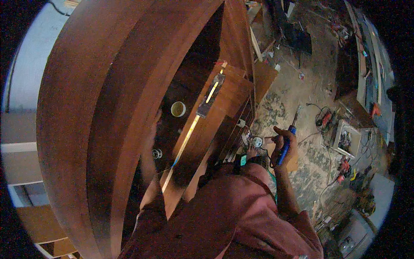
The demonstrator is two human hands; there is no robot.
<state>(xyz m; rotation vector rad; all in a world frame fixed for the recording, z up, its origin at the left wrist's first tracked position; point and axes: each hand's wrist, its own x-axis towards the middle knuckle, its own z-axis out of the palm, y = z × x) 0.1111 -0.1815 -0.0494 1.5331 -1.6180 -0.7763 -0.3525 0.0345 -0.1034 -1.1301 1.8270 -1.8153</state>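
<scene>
My right hand (285,144) is closed around the blue handle of what looks like a soldering iron (283,152), its metal tip pointing up and away over the floor. A dark cord hangs near the handle's lower end. My left hand (149,129) reaches into the shadowed inside of a brown wooden cabinet (129,86); its fingers are dark and blurred. Just right of it sits a white tub (178,109), with a small round spool-like thing (157,153) nearer me. A glowing yellow light strip (186,144) runs along a wooden board, passing a dark rectangular piece (211,95).
Curved cabinet sides rise close on my left. On the stained floor at right lie a red power tool (326,118), a white-framed box (347,140), tangled cables and scraps. A round white object (257,141) is by my legs. Boards lean along the far right.
</scene>
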